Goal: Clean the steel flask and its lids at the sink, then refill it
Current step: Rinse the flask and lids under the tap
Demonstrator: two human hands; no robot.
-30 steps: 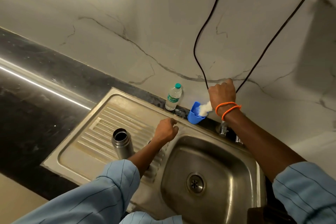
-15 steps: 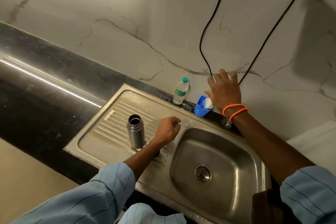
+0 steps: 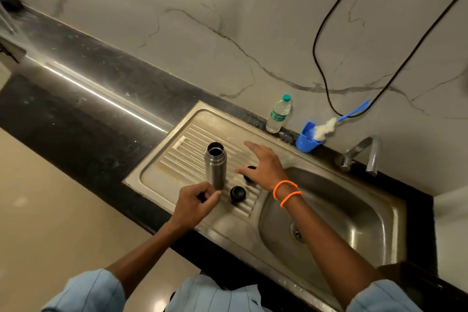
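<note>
A marble-veined wall rises behind a dark stone counter with a steel sink unit (image 3: 157,180) let into it: a ribbed drainboard on one side, the basin on the other.

The steel flask (image 3: 215,165) stands upright and uncapped near the middle of the drainboard, its long axis vertical and its open mouth facing up. Just beside its base, toward the basin edge of the drainboard, a small black lid (image 3: 238,193) lies on the ribs. A second dark lid (image 3: 249,177) is mostly hidden under the right hand.

The left hand (image 3: 193,204) sits at the near edge of the drainboard, fingers loosely curled with thumb and forefinger close together right at the flask's foot; whether it grips anything I cannot tell. The right hand (image 3: 263,168) hovers flat with fingers spread wide, empty, over the hidden lid, just beside the flask on its basin side.

So the flask stands between the two hands, the left one nearer its base, the right one nearer the lids. A grasp on the flask probably calls for a sideways wrap around the upright body, and the left hand looks better placed for it.

Farther out, at the back edge of the sink unit, stand a plastic water bottle (image 3: 278,114) and a blue cup (image 3: 307,139) holding a blue-handled brush (image 3: 329,126). The tap (image 3: 364,152) rises at the basin's back corner, and black cables (image 3: 321,58) hang down the wall.
</note>
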